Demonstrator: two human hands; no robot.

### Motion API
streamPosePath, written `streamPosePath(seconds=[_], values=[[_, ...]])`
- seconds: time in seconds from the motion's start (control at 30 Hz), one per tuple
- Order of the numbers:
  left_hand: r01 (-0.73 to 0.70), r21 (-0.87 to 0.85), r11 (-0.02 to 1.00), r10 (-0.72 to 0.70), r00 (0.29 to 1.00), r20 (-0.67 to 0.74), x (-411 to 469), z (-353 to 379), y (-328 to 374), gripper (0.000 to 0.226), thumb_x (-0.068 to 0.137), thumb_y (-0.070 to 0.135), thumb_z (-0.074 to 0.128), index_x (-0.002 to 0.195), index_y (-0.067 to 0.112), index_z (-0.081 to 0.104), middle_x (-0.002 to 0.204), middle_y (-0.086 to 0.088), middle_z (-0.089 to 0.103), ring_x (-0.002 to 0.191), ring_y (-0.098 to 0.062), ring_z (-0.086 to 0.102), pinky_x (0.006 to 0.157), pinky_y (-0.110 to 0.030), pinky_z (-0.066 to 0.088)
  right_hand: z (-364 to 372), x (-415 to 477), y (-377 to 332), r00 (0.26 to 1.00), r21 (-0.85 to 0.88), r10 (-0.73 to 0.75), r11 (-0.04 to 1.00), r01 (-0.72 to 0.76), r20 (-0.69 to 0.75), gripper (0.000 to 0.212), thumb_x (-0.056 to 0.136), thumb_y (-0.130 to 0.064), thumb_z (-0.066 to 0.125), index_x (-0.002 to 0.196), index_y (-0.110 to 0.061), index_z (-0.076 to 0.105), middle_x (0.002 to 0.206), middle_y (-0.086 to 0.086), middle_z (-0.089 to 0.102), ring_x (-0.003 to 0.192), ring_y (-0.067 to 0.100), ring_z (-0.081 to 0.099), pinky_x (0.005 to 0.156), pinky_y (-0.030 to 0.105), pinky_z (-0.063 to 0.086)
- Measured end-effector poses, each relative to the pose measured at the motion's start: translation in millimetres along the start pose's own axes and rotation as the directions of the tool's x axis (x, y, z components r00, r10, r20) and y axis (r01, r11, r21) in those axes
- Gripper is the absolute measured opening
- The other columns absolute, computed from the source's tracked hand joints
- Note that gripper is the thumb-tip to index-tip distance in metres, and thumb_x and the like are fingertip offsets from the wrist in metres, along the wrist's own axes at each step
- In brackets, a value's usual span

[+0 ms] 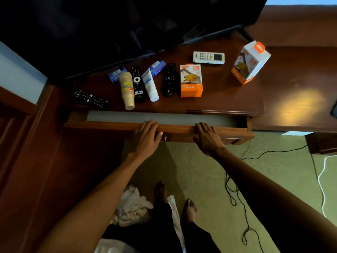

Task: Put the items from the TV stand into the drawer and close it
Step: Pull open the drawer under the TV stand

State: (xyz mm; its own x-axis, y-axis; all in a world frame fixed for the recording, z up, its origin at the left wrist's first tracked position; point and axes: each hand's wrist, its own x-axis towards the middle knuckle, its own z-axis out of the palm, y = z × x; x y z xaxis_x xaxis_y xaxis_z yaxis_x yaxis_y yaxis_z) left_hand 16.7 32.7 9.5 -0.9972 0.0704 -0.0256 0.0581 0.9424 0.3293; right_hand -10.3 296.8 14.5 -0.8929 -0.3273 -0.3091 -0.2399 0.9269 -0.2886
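The wooden drawer (102,125) of the TV stand (224,99) is pulled partly out, showing a pale bare floor. My left hand (146,136) and my right hand (207,136) both grip its front edge, either side of the knob (164,138). On the stand top lie three black remotes (91,99) (138,84) (169,79), a white remote (208,57), a stack of paper cups (127,89), a white tube (149,84), two blue packets (115,73) (156,67), an orange charger box (191,80) lying flat and a second charger box (250,61) standing upright.
A large dark TV (127,26) hangs over the back of the stand. Black cables (237,189) and a white cable (321,178) run across the carpet at the right. White cloth (131,207) lies by my bare feet. A darker desk (299,99) adjoins at the right.
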Motion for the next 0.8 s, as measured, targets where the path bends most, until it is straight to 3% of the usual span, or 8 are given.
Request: streamPosePath(seconds=[0.1,0.2,0.3,0.47,0.6,0.8], values=[[0.056,0.118,0.991,-0.082,0.969,0.232,20,4,-13,0.064,0.096,0.059,0.035,0.148,0.024,0.029,0.157,-0.006,0.03,0.146,-0.027,0.023,0.117,-0.059,0.01,1,7,0,1.0,0.011,0.021,1.0,-0.021,0.001,0.05,0.096,-0.037,0.048,0.138,-0.011,0.04,0.138,0.013,0.049,0.13,0.032,0.044,0.112,0.047,0.032],[0.047,0.104,0.993,-0.071,0.968,0.241,20,7,-22,0.062,0.094,0.059,0.04,0.144,0.022,0.037,0.15,-0.007,0.041,0.141,-0.027,0.034,0.117,-0.055,0.017,-2,9,-1,0.999,0.052,0.013,0.999,-0.011,-0.036,0.023,0.095,-0.031,0.052,0.112,-0.017,0.055,0.114,0.011,0.062,0.108,0.032,0.058,0.09,0.041,0.044],[0.045,0.043,0.998,-0.054,0.967,0.249,12,3,-24,0.06,0.092,0.057,0.046,0.14,0.021,0.044,0.144,-0.006,0.048,0.135,-0.026,0.041,0.116,-0.048,0.024,-3,-1,-1,0.998,0.075,-0.001,0.997,0.005,-0.055,0.01,0.093,-0.025,0.057,0.098,-0.017,0.06,0.1,0.011,0.066,0.096,0.033,0.061,0.072,0.032,0.039],[0.033,0.033,0.999,-0.041,0.968,0.248,-24,5,-26,0.061,0.091,0.061,0.045,0.138,0.023,0.047,0.141,-0.004,0.051,0.132,-0.025,0.043,0.114,-0.045,0.023,10,-37,-5,0.994,0.107,-0.045,0.993,0.056,-0.097,0.007,0.094,-0.023,0.055,0.097,-0.021,0.06,0.099,0.005,0.066,0.093,0.027,0.06,0.066,0.029,0.037],[0.001,0.046,0.999,-0.012,0.967,0.253,-50,4,-28,0.061,0.088,0.065,0.043,0.134,0.025,0.051,0.135,0.0,0.055,0.124,-0.022,0.046,0.108,-0.044,0.031,19,-65,-7,0.994,0.081,-0.06,0.994,0.068,-0.093,0.016,0.094,-0.021,0.057,0.108,-0.02,0.062,0.105,0.005,0.065,0.096,0.026,0.058,0.072,0.03,0.04],[0.064,-0.014,0.998,-0.058,0.961,0.272,-87,7,-20,0.059,0.086,0.063,0.051,0.132,0.025,0.054,0.133,-0.001,0.055,0.125,-0.022,0.044,0.106,-0.043,0.03,25,-98,-10,0.993,0.056,-0.088,0.994,0.093,-0.076,0.026,0.094,-0.028,0.056,0.116,-0.015,0.063,0.109,0.011,0.066,0.095,0.031,0.058,0.076,0.037,0.043]])
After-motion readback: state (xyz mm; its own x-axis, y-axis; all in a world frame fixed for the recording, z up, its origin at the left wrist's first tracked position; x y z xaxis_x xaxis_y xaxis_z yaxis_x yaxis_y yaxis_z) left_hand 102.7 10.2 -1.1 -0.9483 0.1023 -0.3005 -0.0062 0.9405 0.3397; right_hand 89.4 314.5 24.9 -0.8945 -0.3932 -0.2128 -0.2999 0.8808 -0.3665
